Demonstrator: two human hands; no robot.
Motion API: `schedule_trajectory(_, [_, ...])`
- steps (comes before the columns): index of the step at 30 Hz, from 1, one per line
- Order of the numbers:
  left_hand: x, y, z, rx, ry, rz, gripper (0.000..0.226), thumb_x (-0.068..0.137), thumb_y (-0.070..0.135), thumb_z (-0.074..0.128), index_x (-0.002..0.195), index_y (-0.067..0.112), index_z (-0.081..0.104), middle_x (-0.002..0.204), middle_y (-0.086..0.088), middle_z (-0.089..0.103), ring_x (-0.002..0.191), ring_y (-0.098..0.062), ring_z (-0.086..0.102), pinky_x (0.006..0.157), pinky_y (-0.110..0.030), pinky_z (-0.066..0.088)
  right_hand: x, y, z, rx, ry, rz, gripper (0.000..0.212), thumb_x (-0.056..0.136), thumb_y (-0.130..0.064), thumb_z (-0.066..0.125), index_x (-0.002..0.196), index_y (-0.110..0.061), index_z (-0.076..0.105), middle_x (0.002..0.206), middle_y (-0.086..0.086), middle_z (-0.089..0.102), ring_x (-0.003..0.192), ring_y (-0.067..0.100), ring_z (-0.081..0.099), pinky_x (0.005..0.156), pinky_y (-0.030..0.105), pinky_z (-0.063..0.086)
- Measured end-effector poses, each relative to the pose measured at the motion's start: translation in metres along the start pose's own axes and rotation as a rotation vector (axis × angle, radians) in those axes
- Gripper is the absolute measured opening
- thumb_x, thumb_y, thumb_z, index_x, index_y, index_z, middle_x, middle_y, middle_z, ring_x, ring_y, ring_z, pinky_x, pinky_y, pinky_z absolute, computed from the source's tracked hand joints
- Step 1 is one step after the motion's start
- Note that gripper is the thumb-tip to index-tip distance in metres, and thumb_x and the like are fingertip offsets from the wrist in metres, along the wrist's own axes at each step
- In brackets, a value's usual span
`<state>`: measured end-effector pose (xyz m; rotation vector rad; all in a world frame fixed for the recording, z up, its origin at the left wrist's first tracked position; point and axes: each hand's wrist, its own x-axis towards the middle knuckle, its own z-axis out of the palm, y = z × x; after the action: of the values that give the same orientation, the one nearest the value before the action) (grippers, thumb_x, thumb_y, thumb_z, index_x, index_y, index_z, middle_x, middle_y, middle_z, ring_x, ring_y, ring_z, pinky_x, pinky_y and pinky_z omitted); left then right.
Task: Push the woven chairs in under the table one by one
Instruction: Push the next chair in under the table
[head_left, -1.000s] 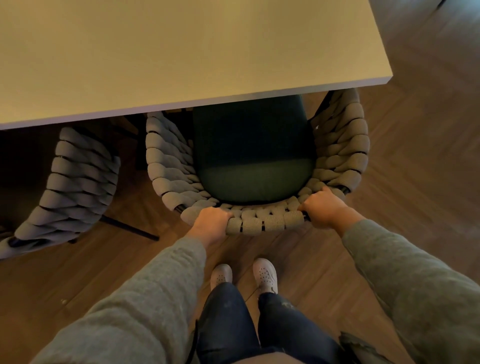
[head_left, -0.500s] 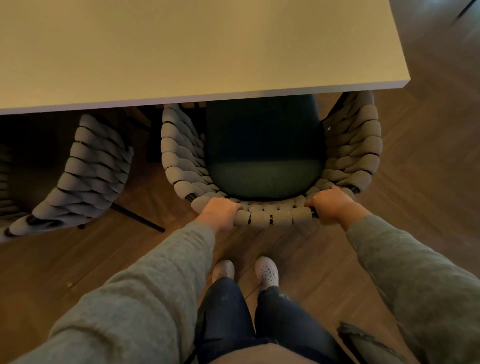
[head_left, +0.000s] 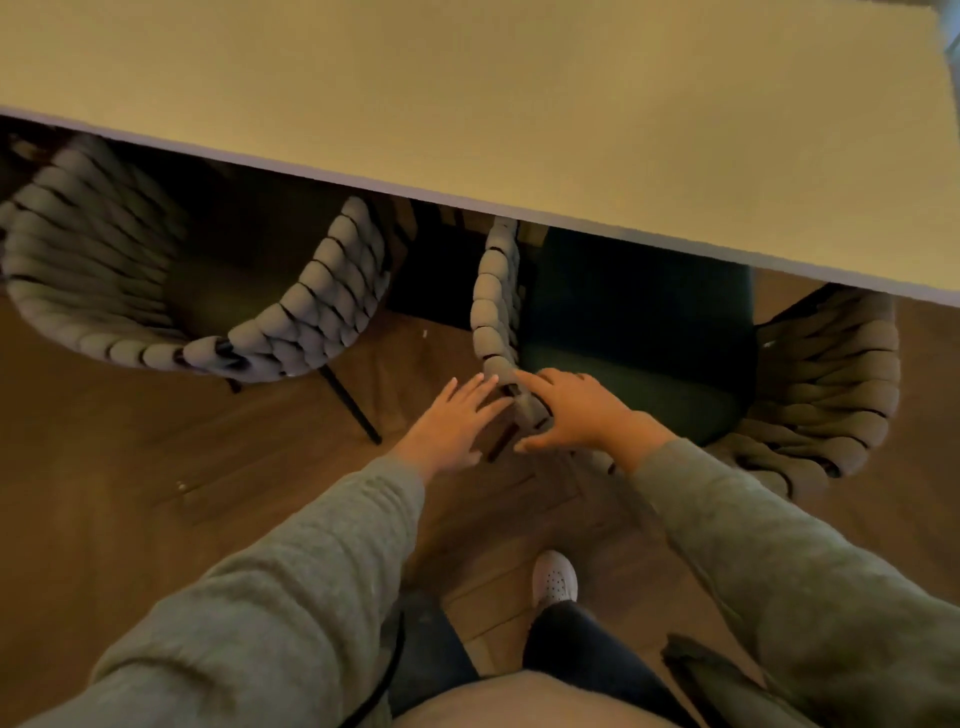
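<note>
— How were the hands found?
— The left hand (head_left: 451, 422) and right hand (head_left: 577, 411) were spread open, nothing gripped, at the rim of the right chair (head_left: 831, 395), which was partly tucked under the surface (head_left: 467, 104).
— And next?
— The angled left chair (head_left: 291, 322) would best be squared, then pushed evenly.

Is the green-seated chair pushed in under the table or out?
Partly in: table edge covers the green-seated chair's seat front; woven back sticks out.

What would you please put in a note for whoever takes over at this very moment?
Left hand: open, holds nothing, fingertips beside the woven rim of the green-seat chair.
Right hand: open, spread over that rim, no grip.
That chair's seat is partly under the table, back out.
The second woven chair, to its left, is only partly under.
To do: push both fully in.
</note>
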<state>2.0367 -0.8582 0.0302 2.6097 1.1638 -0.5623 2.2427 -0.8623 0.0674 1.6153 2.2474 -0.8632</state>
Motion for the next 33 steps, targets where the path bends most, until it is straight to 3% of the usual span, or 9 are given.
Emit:
schedule_trajectory(6, [-0.082,-0.109,0.019,-0.050,-0.009,-0.158,0.086,0.090,0.035,0.062,0.155,0.026,0.006,0.162,-0.011,-0.007,0.149,-0.027,-0.007,0.119,-0.046,0.001,0.064,-0.106,-0.001,-0.046,0.088,-0.029,0.099,0.083,-0.060,0.064,0.156,-0.032,0.003,0.161,0.008,0.014,0.148,0.027,0.014,0.121,0.049,0.012])
schedule_trajectory(14, [-0.197,-0.269,0.049,-0.071,-0.071,-0.356,0.088,0.089,0.034,0.066,0.155,0.025,0.009,0.161,-0.013,-0.008,0.149,-0.029,-0.009,0.118,-0.051,0.001,0.152,-0.251,0.018,-0.092,0.158,0.069,0.098,0.084,-0.050,0.067,0.156,-0.026,0.005,0.161,0.012,0.013,0.149,0.030,0.012,0.121,0.049,0.009])
schedule_trajectory(23, [-0.221,-0.398,0.060,-0.133,-0.084,-0.594,0.094,0.088,0.031,0.068,0.155,0.022,0.003,0.161,-0.011,-0.010,0.148,-0.029,-0.009,0.117,-0.054,0.001,0.258,-0.351,0.001,-0.268,0.260,-0.036,0.103,0.084,-0.058,0.063,0.155,-0.008,0.008,0.161,0.014,0.012,0.149,0.031,0.008,0.120,0.046,0.005])
schedule_trajectory(29, [-0.208,-0.465,0.060,-0.097,-0.107,-0.670,0.085,0.094,0.021,0.059,0.155,0.023,0.000,0.162,-0.011,-0.005,0.149,-0.030,-0.006,0.116,-0.056,0.004,0.323,-0.378,-0.012,-0.302,0.091,-0.071,0.104,0.085,-0.057,0.063,0.155,-0.010,0.003,0.163,0.011,0.005,0.150,0.028,0.001,0.120,0.047,0.003])
schedule_trajectory(33, [-0.207,-0.506,0.064,-0.078,-0.198,-0.579,0.071,0.096,0.015,0.050,0.154,0.022,0.010,0.160,-0.005,0.011,0.149,-0.029,0.003,0.115,-0.060,0.006,0.352,-0.390,-0.012,-0.150,-0.187,-0.086,0.110,0.083,-0.053,0.068,0.155,-0.017,-0.006,0.163,0.008,0.008,0.149,0.027,0.013,0.120,0.048,0.007])
